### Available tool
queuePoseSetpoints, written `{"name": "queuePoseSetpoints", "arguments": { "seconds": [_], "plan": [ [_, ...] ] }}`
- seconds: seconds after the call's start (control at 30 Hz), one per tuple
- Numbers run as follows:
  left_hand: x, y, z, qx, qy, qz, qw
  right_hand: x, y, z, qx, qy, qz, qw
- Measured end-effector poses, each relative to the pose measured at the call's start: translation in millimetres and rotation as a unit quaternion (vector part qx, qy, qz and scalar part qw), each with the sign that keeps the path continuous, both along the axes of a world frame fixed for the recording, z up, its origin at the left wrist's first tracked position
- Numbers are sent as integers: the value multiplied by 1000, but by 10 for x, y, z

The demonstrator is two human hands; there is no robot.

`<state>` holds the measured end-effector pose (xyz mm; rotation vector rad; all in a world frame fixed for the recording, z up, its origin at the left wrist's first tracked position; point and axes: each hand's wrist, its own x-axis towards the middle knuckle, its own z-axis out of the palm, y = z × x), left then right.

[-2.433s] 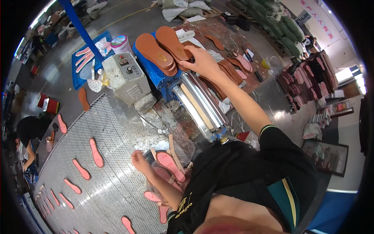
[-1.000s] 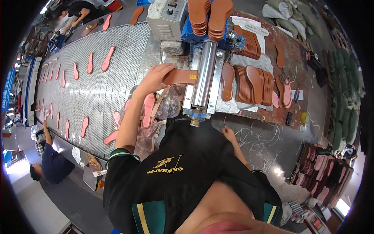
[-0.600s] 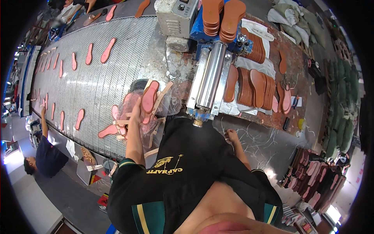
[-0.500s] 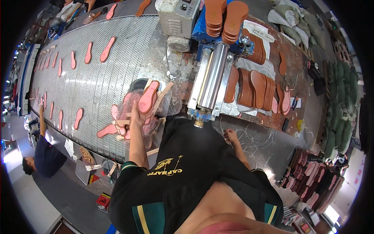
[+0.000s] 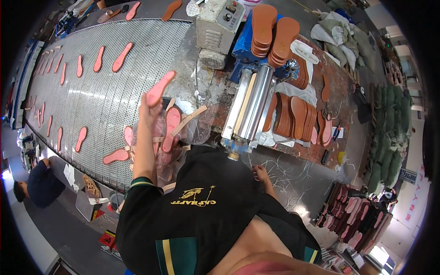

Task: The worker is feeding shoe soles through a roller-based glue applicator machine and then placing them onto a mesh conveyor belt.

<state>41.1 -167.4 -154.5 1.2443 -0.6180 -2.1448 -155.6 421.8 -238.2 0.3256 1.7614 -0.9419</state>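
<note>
My left hand (image 5: 148,112) is closed around the lower end of a pink insole (image 5: 161,88), lifted over the near edge of the metal mesh conveyor (image 5: 103,103). Below it lies a jumbled pile of pink insoles (image 5: 172,128) with netting and tan strips. One more pink insole (image 5: 116,156) rests on the mesh beside that pile. My right hand (image 5: 260,173) hangs low beside my lap, under the roller machine (image 5: 255,103); its fingers look slightly apart, with nothing visible in them.
Pink insoles lie spaced out along the conveyor. Brown insole stacks (image 5: 289,114) stand on the worn table right of the roller, and more (image 5: 284,39) sit atop the machine. A grey control box (image 5: 220,25) stands behind. White strings (image 5: 284,178) hang below. Another person (image 5: 43,183) is at left.
My left hand has raised the pink insole off the pile and carried it away from me, tilting it toward the conveyor. The view has shifted a little; my right hand stays low.
</note>
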Motion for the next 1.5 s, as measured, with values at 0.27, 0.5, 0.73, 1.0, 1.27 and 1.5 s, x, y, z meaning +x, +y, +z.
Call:
{"name": "queuePoseSetpoints", "arguments": {
  "seconds": [0.27,0.5,0.73,1.0,1.27,1.5],
  "plan": [
    [552,-961,-172,35,-198,-117,973,281,-27,-179,-10,3,-17,1000],
    [1489,-596,-56,-197,-252,84,944,-68,291,-970,-62,190,175,964],
    [3577,510,-1391,-132,-415,389,812,-548,-505,16,-16,88,221,971],
    [3560,822,-1725,-2,-451,253,856,-1060,-397,-241,36,122,331,935],
    [3203,316,-1477,-139,-668,-4,731,-434,-944,417,8,74,208,975],
    [3369,58,-1571,-170,-649,-107,734,-178,-762,459,49,81,298,950]
  ]
}}
